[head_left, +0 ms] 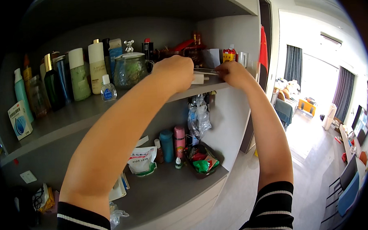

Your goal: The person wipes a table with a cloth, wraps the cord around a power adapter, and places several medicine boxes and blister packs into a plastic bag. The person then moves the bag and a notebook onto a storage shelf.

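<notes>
Both my arms reach up to the upper shelf. My left hand (174, 72) is curled, its fingers mostly hidden behind its back. A small white block with a short prong (198, 79) sticks out from its right side, seemingly in its grip. At the shelf's right end my right hand (234, 74) pinches with thumb and fingertips at a thin pale cord-like strip (206, 69), which runs between the two hands. A lidded glass jar (129, 71) stands just left of my left hand. Behind my right hand is a small red-and-yellow container (229, 55).
Several cosmetic bottles (79, 76) line the upper shelf's left, with a small clear bottle (107, 90) near its edge. Below stand a white pouch (142, 161), a blue bottle (166, 145), a pink flask (179, 140) and a dark basket (218, 156). A room opens on the right.
</notes>
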### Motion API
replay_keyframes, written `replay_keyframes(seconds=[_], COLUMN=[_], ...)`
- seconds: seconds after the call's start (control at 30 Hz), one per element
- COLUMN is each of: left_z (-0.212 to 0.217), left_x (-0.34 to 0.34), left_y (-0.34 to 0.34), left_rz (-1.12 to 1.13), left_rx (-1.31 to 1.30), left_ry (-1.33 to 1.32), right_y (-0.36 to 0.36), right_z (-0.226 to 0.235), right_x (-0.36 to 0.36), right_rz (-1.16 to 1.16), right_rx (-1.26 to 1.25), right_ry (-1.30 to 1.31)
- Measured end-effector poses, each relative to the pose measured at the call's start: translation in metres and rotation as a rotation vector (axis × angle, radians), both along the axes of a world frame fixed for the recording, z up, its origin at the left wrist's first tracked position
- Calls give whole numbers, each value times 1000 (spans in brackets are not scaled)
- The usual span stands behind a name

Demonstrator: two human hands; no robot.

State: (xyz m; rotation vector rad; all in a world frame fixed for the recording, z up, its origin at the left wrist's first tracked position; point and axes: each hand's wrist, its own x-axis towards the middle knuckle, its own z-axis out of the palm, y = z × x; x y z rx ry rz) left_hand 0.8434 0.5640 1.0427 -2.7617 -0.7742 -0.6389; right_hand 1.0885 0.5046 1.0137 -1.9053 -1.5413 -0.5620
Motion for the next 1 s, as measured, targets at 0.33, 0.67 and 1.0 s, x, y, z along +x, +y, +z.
replay_keyframes(seconds=[0.33, 0.67, 1.0], left_z=[-67, -173, -304], left_x=[-49, -168, -290], left_y=[-44, -8, 22], left_rz=[-397, -661, -359], left_rx=[478, 429, 36], left_ry=[-457, -456, -170], right_y=[-6, -31, -57], right_z=[-25, -40, -151], right_x=[9, -30, -89], right_rz=[10, -189, -119], right_rx=[258, 382, 860], right_ry=[87, 2, 195])
